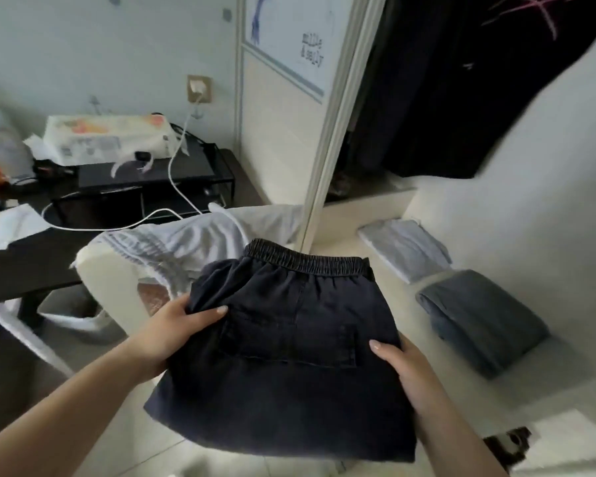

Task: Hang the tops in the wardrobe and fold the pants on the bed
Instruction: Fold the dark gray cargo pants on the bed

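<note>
Folded dark denim pants (283,342), elastic waistband facing away, back pocket up, held over the bed (530,270) edge. Left hand (172,333) grips the left side, thumb on top, fingers curled under. Right hand (405,364) grips the right edge the same way. Two folded pieces lie on the bed: light blue (405,247), grey-blue (479,318) just beside it. White pants (186,244) unfolded at the bed corner. Wardrobe (427,98) open, a black top (496,63) hanging inside.
</note>
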